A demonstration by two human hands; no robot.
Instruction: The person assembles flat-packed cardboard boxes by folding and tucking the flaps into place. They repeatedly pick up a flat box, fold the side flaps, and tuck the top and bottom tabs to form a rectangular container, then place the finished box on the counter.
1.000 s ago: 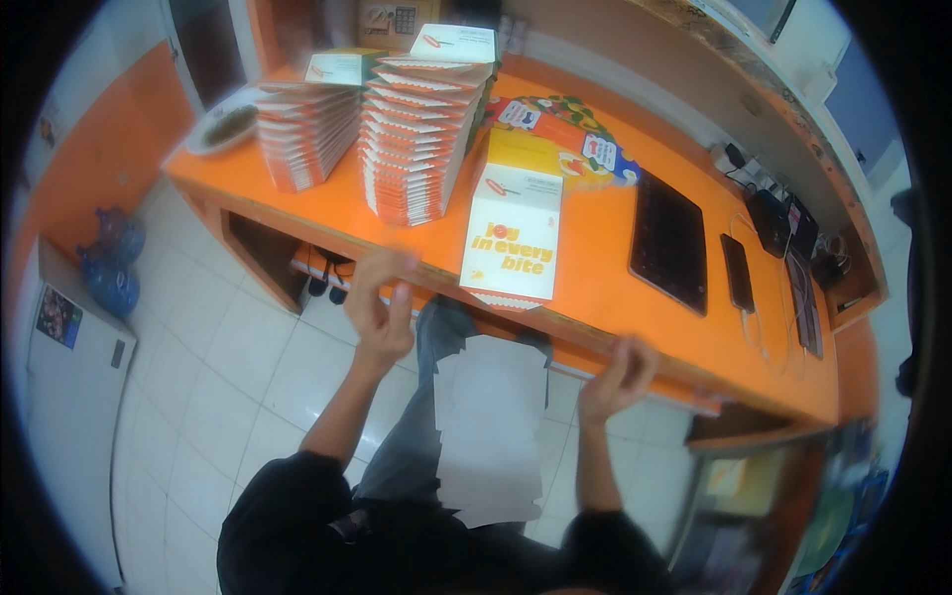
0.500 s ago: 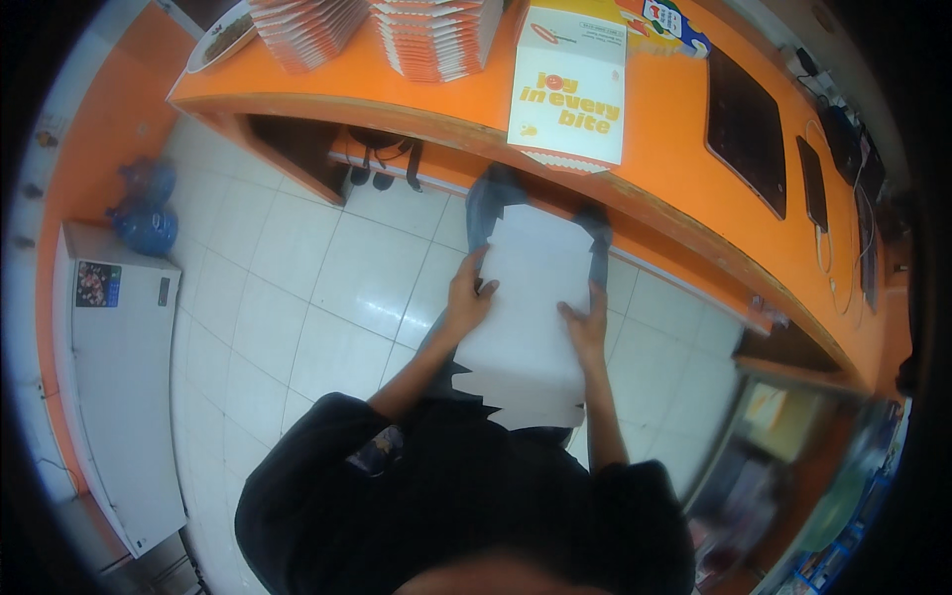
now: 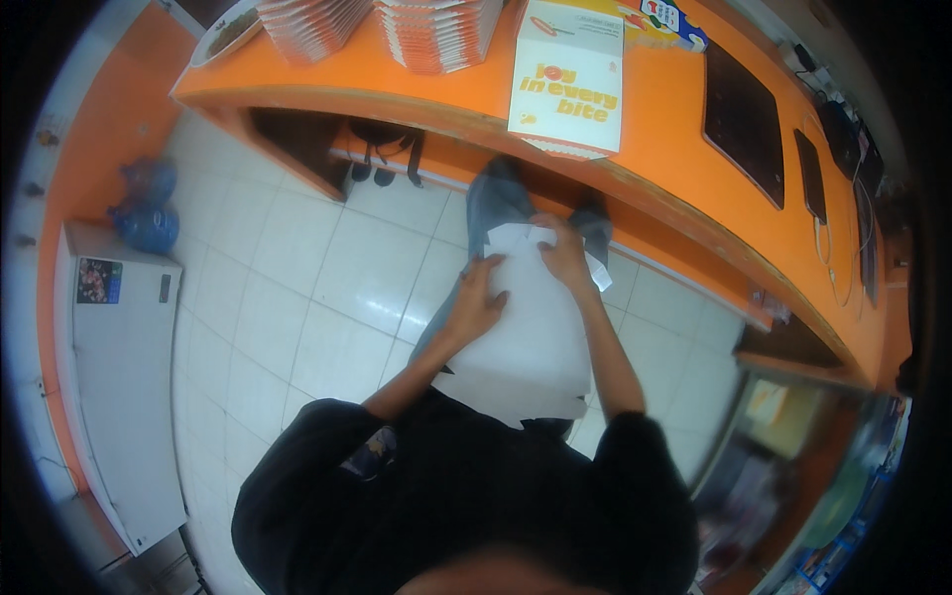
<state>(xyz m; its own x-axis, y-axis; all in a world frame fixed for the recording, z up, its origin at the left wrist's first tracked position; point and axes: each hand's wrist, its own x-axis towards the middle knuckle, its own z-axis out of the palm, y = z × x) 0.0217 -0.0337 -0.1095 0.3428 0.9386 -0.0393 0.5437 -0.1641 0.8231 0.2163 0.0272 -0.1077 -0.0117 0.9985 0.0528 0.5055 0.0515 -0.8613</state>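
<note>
A large sheet of white card (image 3: 535, 332) lay across the lap of a seated person seen from above, its long axis running away from the body, its far end pointing toward an orange desk (image 3: 436, 114). The near edge was jagged with notches and met the person's black top (image 3: 456, 486); the far part lay over grey trousers (image 3: 493, 203). A small white flap (image 3: 600, 276) stuck out beyond the right forearm.

The left hand (image 3: 478, 305) came in at the sheet's left edge, thumb and forefinger spread moderately apart over the card; whether the other fingers gripped underneath could not be told. The right hand (image 3: 563, 250) reached further, its forearm slanting up along the right edge, with the wrist bent inward and the fingers curled narrowly over the far end; whether they pinched the card could not be told.

On the desk, a printed white carton (image 3: 565, 94) lay at the front edge, its long side also pointing at the person. To its left rose two stacks of folded orange-and-white cartons (image 3: 436, 38), and beyond them a white dish (image 3: 205, 57). To its right lay a dark tablet (image 3: 744, 124) and a phone (image 3: 810, 178) with a pale cable (image 3: 821, 243). Pale tiles (image 3: 268, 258) covered the floor; at far left, blue water bottles (image 3: 147, 228) stood beside a white appliance (image 3: 127, 397)
</note>
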